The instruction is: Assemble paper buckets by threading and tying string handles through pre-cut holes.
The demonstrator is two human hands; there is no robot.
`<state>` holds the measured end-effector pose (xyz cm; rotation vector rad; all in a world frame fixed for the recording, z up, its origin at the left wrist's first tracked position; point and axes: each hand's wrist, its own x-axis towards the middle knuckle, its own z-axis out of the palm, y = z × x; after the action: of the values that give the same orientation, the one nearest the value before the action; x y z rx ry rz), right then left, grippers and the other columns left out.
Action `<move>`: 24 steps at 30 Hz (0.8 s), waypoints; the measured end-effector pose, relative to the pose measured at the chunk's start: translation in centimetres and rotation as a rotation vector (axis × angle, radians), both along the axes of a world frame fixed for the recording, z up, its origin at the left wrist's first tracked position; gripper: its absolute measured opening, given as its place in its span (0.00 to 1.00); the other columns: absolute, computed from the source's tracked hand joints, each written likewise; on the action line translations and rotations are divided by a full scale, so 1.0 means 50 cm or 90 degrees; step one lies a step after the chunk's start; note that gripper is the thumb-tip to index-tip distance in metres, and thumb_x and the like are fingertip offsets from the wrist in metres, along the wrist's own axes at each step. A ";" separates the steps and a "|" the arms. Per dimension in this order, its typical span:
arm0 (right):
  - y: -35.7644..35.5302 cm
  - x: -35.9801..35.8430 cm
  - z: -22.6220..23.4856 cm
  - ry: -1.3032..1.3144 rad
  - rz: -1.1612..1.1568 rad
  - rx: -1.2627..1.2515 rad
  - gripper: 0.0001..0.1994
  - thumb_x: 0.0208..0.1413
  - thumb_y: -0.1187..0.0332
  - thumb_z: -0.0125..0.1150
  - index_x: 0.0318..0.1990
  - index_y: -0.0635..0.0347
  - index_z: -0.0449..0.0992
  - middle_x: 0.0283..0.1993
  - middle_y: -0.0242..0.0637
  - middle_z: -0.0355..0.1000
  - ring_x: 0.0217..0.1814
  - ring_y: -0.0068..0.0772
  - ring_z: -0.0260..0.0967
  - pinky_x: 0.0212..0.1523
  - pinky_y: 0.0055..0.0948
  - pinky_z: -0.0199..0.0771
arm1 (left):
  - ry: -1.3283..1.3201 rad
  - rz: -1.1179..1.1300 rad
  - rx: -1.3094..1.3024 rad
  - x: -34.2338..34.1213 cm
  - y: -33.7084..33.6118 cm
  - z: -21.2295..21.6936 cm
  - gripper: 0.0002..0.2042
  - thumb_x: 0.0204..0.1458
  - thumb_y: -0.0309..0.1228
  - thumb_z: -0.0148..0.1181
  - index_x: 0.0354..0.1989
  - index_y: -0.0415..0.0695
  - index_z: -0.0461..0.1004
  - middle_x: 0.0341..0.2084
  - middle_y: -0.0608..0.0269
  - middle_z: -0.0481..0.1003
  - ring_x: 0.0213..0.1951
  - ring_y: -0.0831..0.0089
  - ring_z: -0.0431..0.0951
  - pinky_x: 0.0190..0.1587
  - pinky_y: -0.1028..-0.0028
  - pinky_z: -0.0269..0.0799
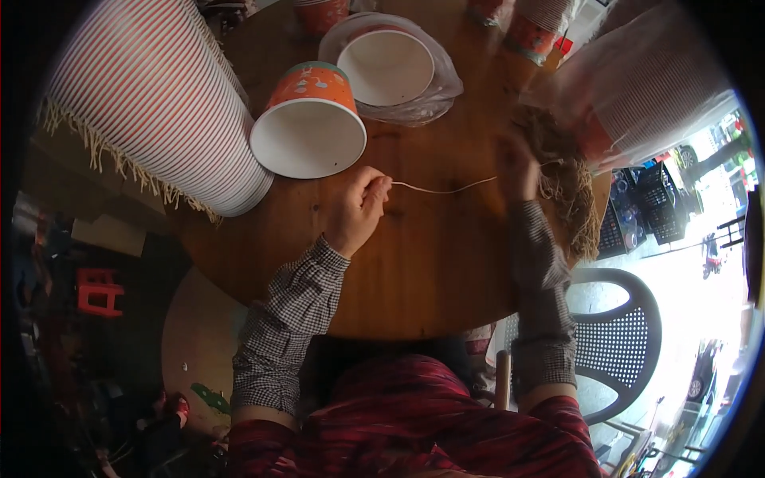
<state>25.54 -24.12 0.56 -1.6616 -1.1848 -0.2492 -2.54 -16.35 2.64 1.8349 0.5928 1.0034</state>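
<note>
A thin pale string (pixel 443 192) runs across the round wooden table. Its left end is pinched in the closed fingers of my left hand (pixel 358 213). The other end reaches toward my right hand (pixel 518 169), which is smeared by motion, so its fingers do not show clearly. Just beyond my left hand an orange paper bucket (pixel 315 86) lies tipped, its white inside facing me. A hank of tan strings (pixel 575 203) hangs over the table edge beside my right hand.
A tall stack of nested paper buckets (pixel 159 99) leans at the left, with string fringe behind it. Another white-mouthed bucket (pixel 386 70) sits in clear plastic at the back. Plastic-wrapped stacked buckets (pixel 653 99) stand at the right. A perforated chair (pixel 617 338) is by my right arm.
</note>
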 end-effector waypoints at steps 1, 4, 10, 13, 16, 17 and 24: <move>0.012 -0.089 0.035 0.115 0.144 -0.068 0.07 0.53 0.77 0.54 0.40 0.61 0.75 0.32 0.34 0.73 0.31 0.25 0.71 0.31 0.24 0.72 | 0.004 0.010 -0.001 -0.010 0.002 0.001 0.08 0.58 0.30 0.51 0.30 0.39 0.69 0.17 0.66 0.70 0.18 0.83 0.69 0.20 0.80 0.64; 0.037 -0.258 0.078 0.458 0.402 -0.163 0.09 0.58 0.69 0.54 0.42 0.65 0.72 0.33 0.36 0.74 0.25 0.20 0.68 0.21 0.20 0.70 | 0.036 0.050 0.048 -0.027 0.016 -0.003 0.07 0.57 0.29 0.52 0.30 0.38 0.69 0.17 0.62 0.71 0.18 0.77 0.71 0.21 0.77 0.64; 0.057 -0.314 0.069 0.458 0.427 -0.191 0.09 0.55 0.70 0.57 0.40 0.65 0.70 0.27 0.31 0.71 0.27 0.17 0.68 0.25 0.19 0.69 | 0.045 0.116 0.115 -0.028 0.045 -0.008 0.05 0.53 0.26 0.55 0.31 0.37 0.69 0.20 0.54 0.72 0.23 0.60 0.74 0.26 0.68 0.67; 0.057 -0.309 0.056 0.362 0.390 -0.204 0.09 0.53 0.70 0.59 0.38 0.65 0.71 0.26 0.31 0.71 0.29 0.17 0.68 0.27 0.21 0.69 | 0.081 0.106 0.152 -0.030 0.042 -0.007 0.03 0.52 0.24 0.55 0.31 0.38 0.69 0.22 0.53 0.72 0.27 0.57 0.74 0.29 0.66 0.67; 0.054 -0.305 0.052 0.317 0.378 -0.167 0.09 0.51 0.70 0.60 0.36 0.66 0.72 0.25 0.32 0.71 0.28 0.17 0.68 0.28 0.21 0.68 | 0.058 0.101 0.157 -0.027 0.038 0.000 0.03 0.51 0.23 0.55 0.32 0.38 0.68 0.25 0.52 0.72 0.29 0.54 0.74 0.31 0.64 0.67; 0.053 -0.304 0.051 0.318 0.380 -0.168 0.09 0.51 0.70 0.60 0.36 0.66 0.72 0.25 0.32 0.71 0.28 0.17 0.68 0.28 0.21 0.68 | 0.058 0.102 0.165 -0.028 0.038 0.001 0.03 0.50 0.22 0.55 0.32 0.38 0.68 0.25 0.53 0.73 0.29 0.55 0.74 0.31 0.65 0.68; 0.043 -0.292 0.042 0.268 0.332 -0.156 0.07 0.52 0.71 0.59 0.35 0.65 0.71 0.22 0.29 0.67 0.25 0.14 0.62 0.26 0.19 0.64 | 0.019 0.016 -0.011 -0.027 0.043 -0.005 0.01 0.53 0.22 0.52 0.32 0.38 0.69 0.25 0.60 0.72 0.29 0.70 0.74 0.32 0.72 0.69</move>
<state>10.93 -21.95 2.64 -1.4466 -1.3022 0.5642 -3.90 -14.23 2.42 1.8340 0.6423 0.9865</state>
